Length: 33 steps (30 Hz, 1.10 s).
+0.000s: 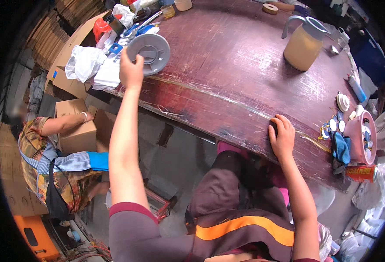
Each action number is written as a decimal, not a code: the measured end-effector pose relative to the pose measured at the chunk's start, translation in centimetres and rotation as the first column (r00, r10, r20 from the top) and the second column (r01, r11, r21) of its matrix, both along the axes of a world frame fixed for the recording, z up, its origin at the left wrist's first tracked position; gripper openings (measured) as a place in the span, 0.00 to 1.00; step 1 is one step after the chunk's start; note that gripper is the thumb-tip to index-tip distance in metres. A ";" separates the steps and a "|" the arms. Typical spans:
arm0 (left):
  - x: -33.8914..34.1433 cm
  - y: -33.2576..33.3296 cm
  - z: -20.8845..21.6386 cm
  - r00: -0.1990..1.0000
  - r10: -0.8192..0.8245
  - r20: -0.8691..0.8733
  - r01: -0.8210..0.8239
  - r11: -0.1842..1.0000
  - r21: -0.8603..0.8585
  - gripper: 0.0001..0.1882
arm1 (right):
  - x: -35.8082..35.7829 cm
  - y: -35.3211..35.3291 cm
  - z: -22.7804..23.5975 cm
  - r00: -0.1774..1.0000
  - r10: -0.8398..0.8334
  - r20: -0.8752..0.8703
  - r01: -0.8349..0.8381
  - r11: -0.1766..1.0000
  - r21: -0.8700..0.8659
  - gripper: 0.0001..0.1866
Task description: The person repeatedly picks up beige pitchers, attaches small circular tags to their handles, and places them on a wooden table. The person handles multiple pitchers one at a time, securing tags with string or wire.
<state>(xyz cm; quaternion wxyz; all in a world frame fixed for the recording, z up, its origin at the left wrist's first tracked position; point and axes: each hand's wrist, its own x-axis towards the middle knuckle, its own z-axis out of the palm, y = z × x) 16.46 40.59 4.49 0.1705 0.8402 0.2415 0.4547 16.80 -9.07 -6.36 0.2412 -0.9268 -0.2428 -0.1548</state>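
My left hand (132,72) is meeting the left rim of a round grey disc (150,53), which is sitting near the front left corner of the tabletop (227,61), just beside some white papers (108,74). The thumb and forefinger are standing apart at the disc's edge, but the other fingers are hiding from me, so I am unable to make out whether they are gripping the rim or only resting against it. My right hand (283,139) is lying on the near edge of the tabletop with its fingers loosely spread, and I am seeing nothing held in it. If only one side of the disc is bearing my hold, I am risking a twist or a slip, since its weight would be hanging away from my fingers. A low sideways pull could be dragging the papers and the white plastic bag (84,63) toward the edge, because they are lying so near. Below that corner a co-worker (44,139) is bending beside a carton (77,135), so anything falling could be landing there. The tan jug (304,48) is standing well apart, so a wide rightward sweep would be needed to topple it.
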 end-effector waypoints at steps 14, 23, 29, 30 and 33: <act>-14.9 -20.5 1.4 0.567 -0.628 0.533 0.746 0.118 -0.655 0.27 | -5.1 0.4 6.3 0.633 0.692 -0.348 0.367 0.128 0.922 0.44; -16.1 -26.1 0.0 0.450 -0.704 0.549 0.715 -0.084 -0.694 0.31 | -6.9 -7.2 4.1 0.701 0.558 -0.444 0.454 0.131 0.881 0.35; -16.8 -25.4 0.6 0.439 -0.775 0.455 0.642 -0.084 -0.762 0.31 | -8.4 -7.5 4.9 0.659 0.651 -0.377 0.488 0.012 0.873 0.32; -16.8 -25.2 1.1 0.445 -0.789 0.424 0.600 -0.089 -0.795 0.31 | -8.9 -7.4 5.4 0.657 0.650 -0.382 0.504 -0.001 0.864 0.32; -16.0 -24.7 3.6 0.526 -0.645 0.554 0.744 0.033 -0.668 0.33 | -9.4 -7.8 5.4 0.712 0.618 -0.333 0.439 -0.022 0.898 0.33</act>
